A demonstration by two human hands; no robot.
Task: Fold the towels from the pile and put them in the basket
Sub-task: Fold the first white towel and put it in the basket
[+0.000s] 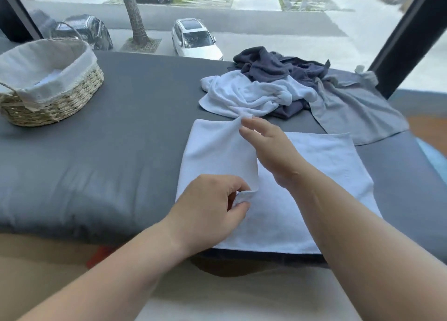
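A white towel (314, 175) lies spread flat at the near edge of the grey cushioned bench (121, 139), right of the middle, with its left part folded over onto itself. The left hand (210, 207) pinches the near corner of that folded flap between thumb and forefinger, the other fingers curled in. The right hand (268, 151) reaches across to the far corner of the same flap; thumb and fingertips close lightly on the fabric there, the remaining fingers loosely spread. The flap stands slightly lifted between the two hands.

Just beyond the towel, toward the far right corner of the bench, sits the pile (278, 88): a crumpled white towel in front, dark navy cloth heaped behind it, and a pale grey cloth trailing toward the right edge. The woven basket (60, 103) with its white liner stands well apart at the far left of the bench. A window behind looks down on parked cars.
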